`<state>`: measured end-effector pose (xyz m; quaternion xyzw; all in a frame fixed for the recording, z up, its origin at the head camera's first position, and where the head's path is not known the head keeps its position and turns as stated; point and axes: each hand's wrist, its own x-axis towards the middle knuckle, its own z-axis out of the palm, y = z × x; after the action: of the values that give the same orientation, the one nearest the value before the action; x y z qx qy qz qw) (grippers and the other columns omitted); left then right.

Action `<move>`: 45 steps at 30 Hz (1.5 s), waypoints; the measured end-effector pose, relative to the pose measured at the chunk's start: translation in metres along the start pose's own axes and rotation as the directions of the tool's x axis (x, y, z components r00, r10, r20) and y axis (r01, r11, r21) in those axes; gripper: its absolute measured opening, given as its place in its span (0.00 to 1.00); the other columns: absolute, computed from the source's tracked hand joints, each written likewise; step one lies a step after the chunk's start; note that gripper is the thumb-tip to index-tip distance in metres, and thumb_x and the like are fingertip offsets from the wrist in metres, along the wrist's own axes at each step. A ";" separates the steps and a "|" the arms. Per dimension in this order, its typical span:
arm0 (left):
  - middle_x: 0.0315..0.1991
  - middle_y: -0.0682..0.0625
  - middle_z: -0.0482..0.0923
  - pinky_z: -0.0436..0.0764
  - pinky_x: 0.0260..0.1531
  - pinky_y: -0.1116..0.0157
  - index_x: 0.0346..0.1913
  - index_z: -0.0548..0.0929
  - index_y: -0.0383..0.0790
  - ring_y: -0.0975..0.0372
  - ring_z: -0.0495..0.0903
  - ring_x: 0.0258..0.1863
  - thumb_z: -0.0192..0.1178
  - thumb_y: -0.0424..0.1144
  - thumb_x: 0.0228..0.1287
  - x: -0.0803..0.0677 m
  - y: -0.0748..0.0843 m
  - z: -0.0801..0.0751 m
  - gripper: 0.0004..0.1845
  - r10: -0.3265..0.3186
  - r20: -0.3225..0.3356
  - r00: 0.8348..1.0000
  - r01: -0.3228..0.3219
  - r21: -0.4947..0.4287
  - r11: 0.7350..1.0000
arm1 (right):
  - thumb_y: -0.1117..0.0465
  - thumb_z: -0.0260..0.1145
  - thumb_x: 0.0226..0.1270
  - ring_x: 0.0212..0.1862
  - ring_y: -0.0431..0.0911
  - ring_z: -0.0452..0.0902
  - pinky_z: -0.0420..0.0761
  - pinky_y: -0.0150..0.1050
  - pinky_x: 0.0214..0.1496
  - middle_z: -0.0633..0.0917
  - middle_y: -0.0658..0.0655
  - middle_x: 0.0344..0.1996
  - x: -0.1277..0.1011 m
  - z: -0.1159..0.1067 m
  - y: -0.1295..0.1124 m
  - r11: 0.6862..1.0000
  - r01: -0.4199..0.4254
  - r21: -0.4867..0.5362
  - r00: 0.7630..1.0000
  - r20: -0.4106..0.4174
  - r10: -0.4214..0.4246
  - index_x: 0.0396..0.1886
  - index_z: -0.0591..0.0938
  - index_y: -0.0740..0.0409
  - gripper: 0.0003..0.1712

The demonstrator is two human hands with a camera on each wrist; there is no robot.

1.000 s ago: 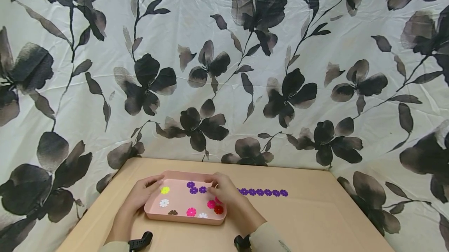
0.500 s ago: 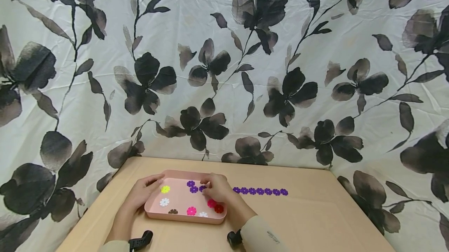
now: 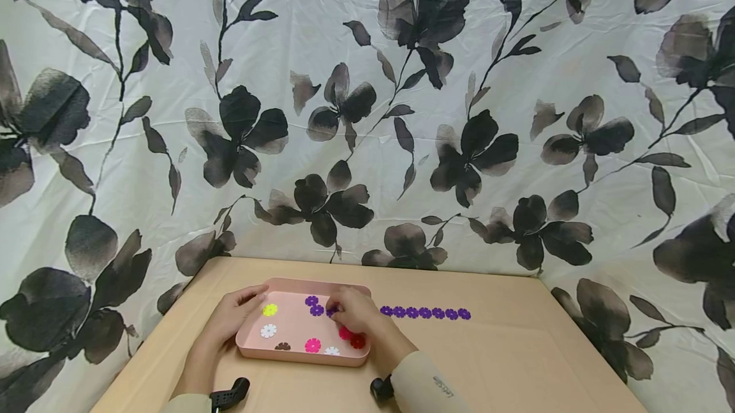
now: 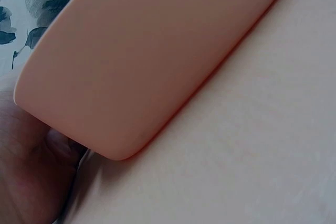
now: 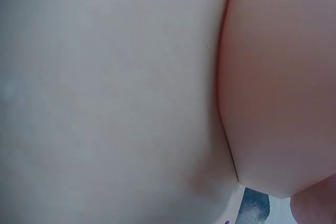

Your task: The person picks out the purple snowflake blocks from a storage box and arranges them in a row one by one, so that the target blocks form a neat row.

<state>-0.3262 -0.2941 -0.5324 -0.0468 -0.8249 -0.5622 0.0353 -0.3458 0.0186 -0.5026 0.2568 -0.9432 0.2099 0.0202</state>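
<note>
My left hand (image 3: 232,314) grips the left side of a pink tray (image 3: 304,358), its thumb at the rim. In the left wrist view the tray wall (image 4: 131,61) fills the upper part, with part of the hand (image 4: 31,166) at its corner. Over the tray's right half, my right hand (image 3: 357,312) pinches a purple flower-shaped disc (image 3: 330,313), mostly hidden by the fingertips. Two more purple discs (image 3: 314,306) lie just left of it. The right wrist view shows mainly the tray's outer wall (image 5: 278,87) and a sliver of the hand (image 5: 315,203).
A straight row of several purple discs (image 3: 424,313) lies on the table (image 3: 505,362), right of the tray. Inside the tray are a yellow disc (image 3: 270,309), white ones (image 3: 268,331), a brown one (image 3: 282,346), pink ones (image 3: 312,345) and a red one (image 3: 357,341). A floral cloth (image 3: 402,164) hangs behind.
My right hand has moved left and down into the tray, its fingertips coming onto the purple disc. The left hand and tray have stayed in place.
</note>
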 end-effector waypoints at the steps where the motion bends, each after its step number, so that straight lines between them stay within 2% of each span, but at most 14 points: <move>1: 0.75 0.40 0.71 0.73 0.72 0.47 0.74 0.76 0.43 0.45 0.68 0.76 0.57 0.52 0.80 0.000 0.000 0.000 0.27 -0.003 0.001 1.000 0.003 -0.002 1.000 | 0.61 0.75 0.67 0.39 0.37 0.73 0.79 0.33 0.46 0.86 0.45 0.40 0.000 0.000 0.000 1.000 -0.006 0.004 1.000 0.000 0.006 0.46 0.91 0.46 0.10; 11: 0.75 0.40 0.71 0.69 0.74 0.45 0.74 0.75 0.42 0.44 0.67 0.77 0.56 0.51 0.80 0.002 -0.002 -0.001 0.27 0.001 0.001 1.000 -0.001 -0.012 1.000 | 0.63 0.78 0.63 0.39 0.39 0.75 0.85 0.32 0.49 0.83 0.46 0.39 -0.001 0.003 0.003 0.996 -0.037 0.077 0.999 -0.033 0.039 0.41 0.90 0.45 0.09; 19: 0.76 0.40 0.70 0.67 0.75 0.44 0.74 0.75 0.42 0.44 0.65 0.78 0.56 0.49 0.80 0.002 -0.001 -0.001 0.26 0.005 0.005 1.000 -0.005 -0.009 1.000 | 0.67 0.78 0.61 0.39 0.39 0.76 0.87 0.30 0.45 0.83 0.48 0.41 -0.003 0.001 0.003 0.987 -0.051 0.150 0.996 -0.069 0.061 0.41 0.92 0.49 0.11; 26: 0.76 0.40 0.69 0.66 0.76 0.43 0.74 0.75 0.41 0.43 0.63 0.78 0.56 0.50 0.80 0.001 -0.001 -0.001 0.27 0.005 0.007 1.000 -0.005 -0.009 1.000 | 0.65 0.78 0.63 0.42 0.40 0.76 0.86 0.35 0.53 0.82 0.49 0.40 -0.003 -0.001 0.007 0.984 -0.036 0.175 0.992 -0.113 0.057 0.44 0.93 0.55 0.10; 31: 0.76 0.40 0.69 0.66 0.76 0.44 0.74 0.75 0.42 0.44 0.64 0.78 0.56 0.50 0.80 0.001 -0.001 -0.001 0.27 -0.005 0.010 1.000 0.005 -0.022 1.000 | 0.67 0.75 0.64 0.41 0.41 0.76 0.85 0.32 0.47 0.81 0.49 0.40 -0.004 0.000 0.013 0.955 -0.031 0.296 0.983 -0.163 0.083 0.47 0.92 0.56 0.12; 37: 0.77 0.40 0.69 0.66 0.76 0.44 0.74 0.75 0.42 0.44 0.63 0.79 0.56 0.50 0.80 0.001 -0.002 -0.001 0.27 -0.008 0.015 1.000 0.008 -0.021 1.000 | 0.67 0.73 0.67 0.43 0.41 0.77 0.86 0.31 0.48 0.81 0.48 0.41 -0.007 0.001 0.016 0.891 -0.046 0.452 0.954 -0.246 0.174 0.50 0.92 0.58 0.12; 42: 0.76 0.40 0.69 0.66 0.76 0.43 0.74 0.75 0.42 0.44 0.64 0.78 0.57 0.51 0.80 0.001 -0.002 -0.001 0.28 -0.011 0.016 1.000 0.012 -0.015 1.000 | 0.67 0.74 0.66 0.45 0.41 0.80 0.87 0.31 0.50 0.82 0.50 0.43 -0.012 -0.001 0.019 0.888 0.000 0.460 0.914 -0.359 0.186 0.47 0.91 0.61 0.11; 45: 0.76 0.40 0.69 0.66 0.76 0.43 0.74 0.75 0.42 0.43 0.63 0.79 0.57 0.51 0.80 0.001 -0.001 -0.003 0.28 -0.013 0.010 1.000 0.013 -0.008 1.000 | 0.67 0.73 0.67 0.47 0.43 0.81 0.88 0.33 0.51 0.82 0.51 0.46 -0.016 -0.007 0.021 0.882 0.002 0.472 0.891 -0.401 0.212 0.48 0.91 0.59 0.11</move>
<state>-0.3270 -0.2967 -0.5319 -0.0443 -0.8231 -0.5655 0.0271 -0.3427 0.0453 -0.5068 0.1469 -0.8495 0.4806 0.1604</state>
